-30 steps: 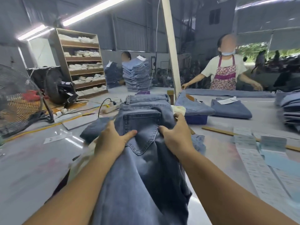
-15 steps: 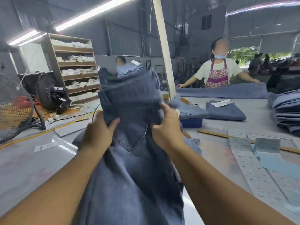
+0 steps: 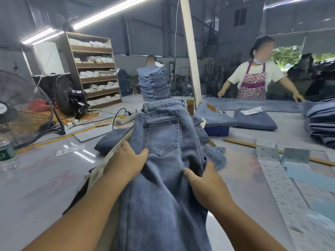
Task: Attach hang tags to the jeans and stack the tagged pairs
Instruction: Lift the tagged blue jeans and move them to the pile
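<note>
Fans (image 3: 21, 113) are standing at the far left of the desk (image 3: 36, 178), and moving rightward I am seeing my left hand (image 3: 126, 160) gripping the left edge of the jeans (image 3: 163, 142), thumb laid over the denim just beside the back pocket (image 3: 161, 136). Those jeans are lying back-side up in the middle of the desk, waistband pointing away from me, while my right hand (image 3: 204, 180) is pinching a fold of the cloth on their right side. Farther right, strips of hang tags (image 3: 275, 171) are lying flat on the desk, with folded pairs (image 3: 320, 122) stacked at the far edge.
</note>
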A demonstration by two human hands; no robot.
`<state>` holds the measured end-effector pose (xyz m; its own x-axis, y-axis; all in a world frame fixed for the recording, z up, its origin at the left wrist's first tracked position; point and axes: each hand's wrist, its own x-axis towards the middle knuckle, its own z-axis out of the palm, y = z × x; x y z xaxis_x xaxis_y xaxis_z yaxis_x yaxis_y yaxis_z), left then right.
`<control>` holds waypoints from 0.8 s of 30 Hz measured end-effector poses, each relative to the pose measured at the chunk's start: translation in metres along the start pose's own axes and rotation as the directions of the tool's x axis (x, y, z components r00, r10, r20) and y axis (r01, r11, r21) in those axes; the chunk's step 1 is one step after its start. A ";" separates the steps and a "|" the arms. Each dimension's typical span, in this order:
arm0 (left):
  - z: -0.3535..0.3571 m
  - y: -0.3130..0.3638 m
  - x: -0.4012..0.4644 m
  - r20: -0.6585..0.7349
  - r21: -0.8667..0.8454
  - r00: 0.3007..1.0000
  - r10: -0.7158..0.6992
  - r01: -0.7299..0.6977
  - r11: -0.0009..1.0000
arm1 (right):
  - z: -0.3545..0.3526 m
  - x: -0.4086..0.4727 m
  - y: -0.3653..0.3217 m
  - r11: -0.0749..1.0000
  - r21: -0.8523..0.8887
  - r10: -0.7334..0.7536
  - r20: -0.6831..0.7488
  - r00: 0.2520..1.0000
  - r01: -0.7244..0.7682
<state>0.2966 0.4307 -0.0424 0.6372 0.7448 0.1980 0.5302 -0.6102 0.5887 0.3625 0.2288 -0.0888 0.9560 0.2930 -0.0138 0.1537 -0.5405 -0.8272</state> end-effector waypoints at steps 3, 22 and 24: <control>-0.022 -0.013 -0.037 0.201 -0.246 0.980 -0.004 0.055 0.968 | -0.005 -0.016 0.007 0.985 0.162 0.037 0.090 0.995 -0.052; -0.025 -0.020 0.013 -0.034 0.258 0.999 -0.012 0.021 0.966 | 0.029 -0.008 -0.016 0.768 0.640 -0.042 0.036 0.998 0.009; -0.026 0.001 0.007 -0.247 0.194 0.958 0.145 -0.098 0.976 | 0.023 0.014 -0.020 0.713 0.701 -0.002 0.006 1.000 -0.002</control>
<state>0.2868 0.4424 -0.0197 0.5492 0.6917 0.4689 0.5636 -0.7209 0.4033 0.3670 0.2615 -0.0853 0.9541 0.2990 -0.0152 -0.0679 0.1669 -0.9836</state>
